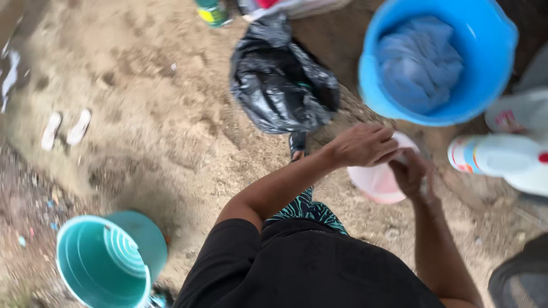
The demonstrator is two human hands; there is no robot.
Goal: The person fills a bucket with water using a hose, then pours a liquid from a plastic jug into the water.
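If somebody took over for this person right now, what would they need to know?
Left hand and right hand are together over a small pink bowl on the sandy ground, gripping something too hidden to name.
Blue tub just beyond holds wet blue cloth.
White bottle lies at the right; black bag ahead; teal bucket behind left.
Done and left: cannot tell.

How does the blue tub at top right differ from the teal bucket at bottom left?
The blue tub holds bunched light-blue cloth; the teal bucket shows nothing inside. The blue tub looks wider; the teal bucket has stepped ridges on its inner wall. Both are round, open-topped and stand on sandy ground.
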